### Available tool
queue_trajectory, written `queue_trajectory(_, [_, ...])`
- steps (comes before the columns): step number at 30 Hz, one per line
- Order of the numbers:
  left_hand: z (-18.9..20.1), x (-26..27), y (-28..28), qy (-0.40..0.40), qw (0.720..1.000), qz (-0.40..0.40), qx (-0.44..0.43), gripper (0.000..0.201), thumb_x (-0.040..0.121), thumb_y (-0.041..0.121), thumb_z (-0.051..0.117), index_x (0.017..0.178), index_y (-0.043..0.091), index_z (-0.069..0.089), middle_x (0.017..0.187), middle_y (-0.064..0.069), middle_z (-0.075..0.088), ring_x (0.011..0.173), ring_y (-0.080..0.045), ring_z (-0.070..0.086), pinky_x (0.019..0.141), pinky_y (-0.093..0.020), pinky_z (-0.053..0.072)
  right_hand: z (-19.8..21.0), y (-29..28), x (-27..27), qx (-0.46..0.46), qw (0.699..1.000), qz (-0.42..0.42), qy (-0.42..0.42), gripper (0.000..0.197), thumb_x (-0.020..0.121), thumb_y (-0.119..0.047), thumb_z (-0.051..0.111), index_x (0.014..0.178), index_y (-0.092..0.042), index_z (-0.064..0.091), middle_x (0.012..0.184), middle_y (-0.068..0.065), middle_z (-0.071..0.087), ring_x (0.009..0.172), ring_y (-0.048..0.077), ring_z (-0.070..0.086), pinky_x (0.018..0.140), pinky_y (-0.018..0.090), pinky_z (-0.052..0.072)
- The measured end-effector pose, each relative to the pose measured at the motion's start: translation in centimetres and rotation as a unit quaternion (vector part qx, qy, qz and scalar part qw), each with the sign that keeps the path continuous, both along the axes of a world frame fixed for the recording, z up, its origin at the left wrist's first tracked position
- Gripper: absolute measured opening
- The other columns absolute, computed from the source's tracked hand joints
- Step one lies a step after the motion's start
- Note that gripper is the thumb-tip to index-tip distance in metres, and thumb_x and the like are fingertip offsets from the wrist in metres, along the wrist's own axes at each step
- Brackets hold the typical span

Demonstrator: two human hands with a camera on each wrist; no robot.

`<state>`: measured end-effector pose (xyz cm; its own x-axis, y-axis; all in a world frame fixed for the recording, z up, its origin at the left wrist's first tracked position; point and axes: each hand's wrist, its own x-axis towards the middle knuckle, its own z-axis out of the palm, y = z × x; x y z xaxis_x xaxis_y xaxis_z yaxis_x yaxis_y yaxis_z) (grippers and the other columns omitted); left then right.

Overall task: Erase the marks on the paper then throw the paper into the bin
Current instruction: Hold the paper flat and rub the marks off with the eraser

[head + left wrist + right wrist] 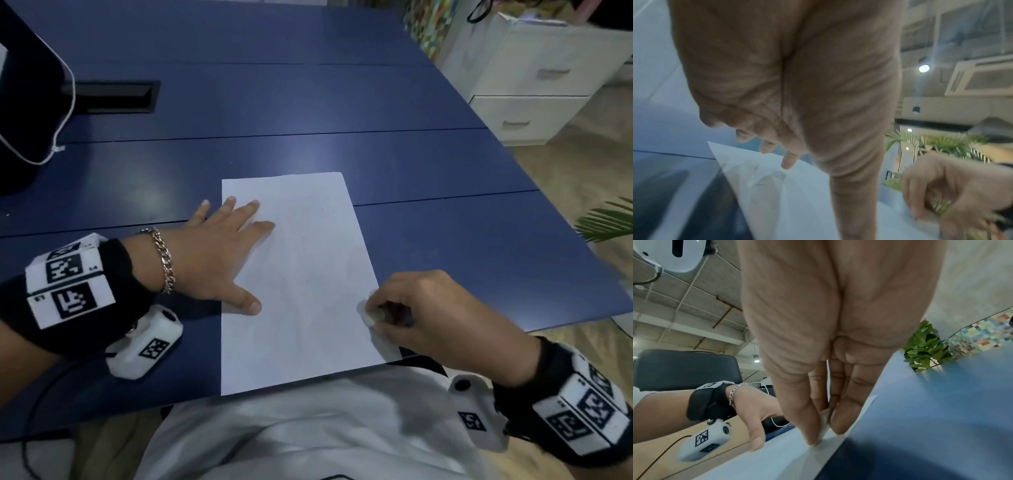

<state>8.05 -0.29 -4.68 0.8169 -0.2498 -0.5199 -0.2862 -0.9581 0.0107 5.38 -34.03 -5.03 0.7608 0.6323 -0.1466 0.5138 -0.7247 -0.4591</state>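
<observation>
A white sheet of paper [301,281] lies flat near the front edge of the blue table [308,113], with only faint marks on it. My left hand [219,253] lies spread and flat across the paper's left edge, pressing it down. My right hand [421,308] pinches a small white eraser [368,317] against the paper's right edge, low on the sheet. The right wrist view shows the eraser [825,426] squeezed between thumb and fingertips, touching the paper [777,456]. In the left wrist view the straight fingers [788,160] rest on the paper [777,194].
A black chair back [24,102] with a white cable stands at the far left, beside a black cable slot [113,97] in the table. White drawers [534,85] stand beyond the table's right edge, and a green plant [606,219] is at the right. No bin shows.
</observation>
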Motion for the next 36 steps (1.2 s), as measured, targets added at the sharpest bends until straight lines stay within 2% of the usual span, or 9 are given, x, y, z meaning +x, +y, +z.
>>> queue_trajectory(2, [0.6, -0.1, -1.3, 0.011, 0.998, -0.010, -0.054, 0.129, 0.074, 0.090, 0.059, 0.166, 0.032, -0.011, 0.172, -0.001, -0.028, 0.159, -0.031, -0.024, 0.129, -0.053, -0.009, 0.7, -0.1, 1.0, -0.005, 1.000, 0.003, -0.005, 0.003, 0.091, -0.032, 0.074, 0.094, -0.033, 0.074, 0.086, -0.021, 0.065, 0.083, 0.001, 0.064, 0.073, 0.016, 0.051])
queue_trajectory(5, [0.6, 0.1, -4.0, 0.011, 0.995, -0.031, -0.099, 0.129, 0.074, 0.091, 0.057, 0.167, 0.033, -0.011, 0.171, 0.002, -0.031, 0.158, -0.028, -0.025, 0.128, -0.050, -0.009, 1.9, 0.0, 3.8, -0.004, 0.999, -0.016, -0.038, 0.009, 0.091, -0.035, 0.075, 0.099, -0.032, 0.078, 0.090, -0.020, 0.070, 0.081, 0.001, 0.066, 0.076, 0.021, 0.056])
queue_trajectory(8, [-0.3, 1.4, -6.6, -0.005, 0.995, -0.040, -0.096, 0.136, 0.069, 0.095, 0.058, 0.167, 0.033, -0.013, 0.171, 0.004, -0.031, 0.159, -0.031, -0.022, 0.129, -0.057, -0.005, 2.4, 1.0, 7.0, -0.017, 0.998, -0.023, -0.061, 0.010, 0.091, -0.029, 0.076, 0.100, -0.029, 0.080, 0.091, -0.017, 0.074, 0.081, 0.002, 0.068, 0.079, 0.026, 0.058])
queue_trajectory(12, [-1.6, 2.9, -8.0, 0.010, 0.997, -0.028, -0.077, 0.148, 0.058, 0.101, 0.062, 0.162, 0.041, -0.023, 0.170, 0.008, -0.033, 0.158, -0.036, -0.023, 0.125, -0.065, -0.006, 1.8, 3.0, 9.3, -0.031, 0.997, 0.011, -0.065, 0.011, 0.091, -0.027, 0.077, 0.100, -0.028, 0.080, 0.086, -0.016, 0.075, 0.078, 0.001, 0.068, 0.077, 0.021, 0.056])
queue_trajectory(18, [-2.6, 3.1, -8.3, 0.024, 0.998, -0.028, -0.041, 0.152, 0.050, 0.105, 0.059, 0.157, 0.045, -0.030, 0.167, 0.006, -0.038, 0.156, -0.041, -0.029, 0.122, -0.072, -0.006, 0.6, 4.0, 9.3, -0.054, 0.995, 0.036, -0.081, 0.010, 0.090, -0.021, 0.072, 0.096, -0.023, 0.079, 0.081, -0.011, 0.072, 0.070, 0.008, 0.064, 0.070, 0.028, 0.056])
queue_trajectory(23, [-2.9, 3.2, -8.5, 0.015, 0.999, -0.026, -0.029, 0.154, 0.046, 0.107, 0.058, 0.155, 0.047, -0.033, 0.167, 0.006, -0.040, 0.155, -0.042, -0.029, 0.122, -0.074, -0.004, 1.0, 3.9, 8.3, -0.061, 0.991, 0.121, -0.008, 0.013, 0.091, -0.036, 0.075, 0.101, -0.031, 0.082, 0.086, -0.018, 0.073, 0.072, -0.005, 0.063, 0.067, 0.008, 0.045])
queue_trajectory(28, [-3.0, 3.3, -8.4, 0.019, 0.999, -0.023, -0.032, 0.154, 0.044, 0.107, 0.059, 0.154, 0.051, -0.032, 0.167, 0.006, -0.039, 0.155, -0.043, -0.028, 0.121, -0.076, -0.002, 0.8, 4.2, 9.6, -0.056, 0.994, 0.072, -0.061, 0.013, 0.086, -0.021, 0.073, 0.096, -0.026, 0.080, 0.079, -0.011, 0.073, 0.068, 0.008, 0.065, 0.066, 0.022, 0.052])
queue_trajectory(32, [-2.9, 3.3, -8.5, 0.016, 0.999, -0.021, -0.026, 0.154, 0.043, 0.107, 0.059, 0.154, 0.051, -0.033, 0.167, 0.006, -0.039, 0.156, -0.043, -0.028, 0.120, -0.076, -0.001, 1.5, 4.3, 7.3, -0.088, 0.985, 0.148, -0.005, 0.008, 0.087, -0.032, 0.073, 0.089, -0.027, 0.079, 0.077, -0.010, 0.072, 0.068, 0.009, 0.065, 0.064, 0.016, 0.049])
queue_trajectory(36, [-2.7, 3.3, -8.6, 0.020, 0.999, -0.025, -0.022, 0.153, 0.044, 0.107, 0.059, 0.153, 0.053, -0.033, 0.167, 0.005, -0.039, 0.156, -0.044, -0.027, 0.120, -0.077, 0.000, 1.3, 3.8, 9.4, -0.062, 0.994, 0.080, -0.050, 0.013, 0.086, -0.028, 0.075, 0.097, -0.027, 0.081, 0.078, -0.012, 0.072, 0.066, 0.004, 0.063, 0.064, 0.014, 0.047])
